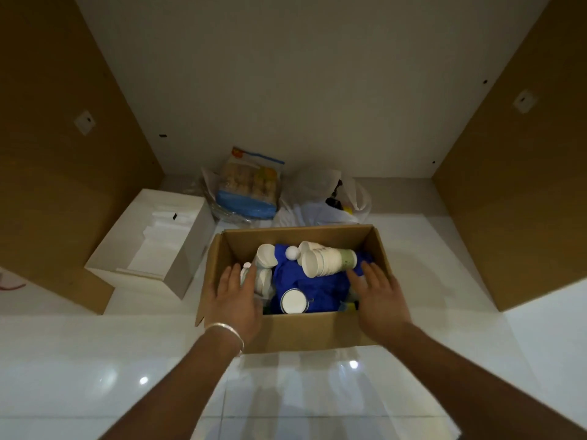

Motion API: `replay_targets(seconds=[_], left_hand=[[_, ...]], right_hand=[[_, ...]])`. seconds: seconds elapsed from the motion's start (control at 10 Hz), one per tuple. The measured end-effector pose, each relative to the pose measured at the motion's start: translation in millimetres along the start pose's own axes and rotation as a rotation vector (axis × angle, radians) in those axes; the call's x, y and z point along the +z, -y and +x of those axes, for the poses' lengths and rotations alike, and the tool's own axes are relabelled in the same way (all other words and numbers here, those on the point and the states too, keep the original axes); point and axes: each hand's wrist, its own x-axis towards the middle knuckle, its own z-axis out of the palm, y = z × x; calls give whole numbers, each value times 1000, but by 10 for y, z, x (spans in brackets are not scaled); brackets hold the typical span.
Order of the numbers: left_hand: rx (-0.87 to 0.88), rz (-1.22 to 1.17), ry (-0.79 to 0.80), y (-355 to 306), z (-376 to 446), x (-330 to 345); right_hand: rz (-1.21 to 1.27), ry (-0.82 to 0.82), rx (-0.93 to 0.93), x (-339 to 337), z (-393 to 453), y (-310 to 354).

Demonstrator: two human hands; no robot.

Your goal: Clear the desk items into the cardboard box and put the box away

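Box (305,331) sits on white floor tile (317,401) at frame centre, at the mouth of an alcove between two brown panels. Flaps open. Inside: blue cloth (317,281), stack of paper cups (327,262) lying on its side at 1 o'clock, single cup (265,254) at 11, small white ball (291,253) between them, round white lid (293,301) at 6. Desk items look loaded already.

Left hand (236,303) lies over the near-left corner of the box, fingers straight and spread, reaching over the rim toward the cups at 11; a bangle (225,333) on the wrist. Right hand (379,298) lies over the near-right corner, fingers also straight and spread, tips on the cloth edge. Neither hand pinches anything. Can't tell how firmly the palms press on the near wall.

Behind the box: white box (152,246) at 10 o'clock, bagged food pack (249,185) at 12, plastic bag (327,198) at 1, all against the back wall.

Step judged: put-away phase, box being pushed or settled into the alcove. Next move probably calls for an even two-handed push toward 12, keeping the box square; little room before it meets the bags, and the white box is near its left side. Loose cups may roll if shoved hard.
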Motion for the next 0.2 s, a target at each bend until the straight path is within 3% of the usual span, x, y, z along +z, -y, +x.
replay_targets(seconds=[0.2], left_hand=[[17,-87,-78,-175,-458,-160]], right_hand=[[110,-272,-48,63,-304,288]])
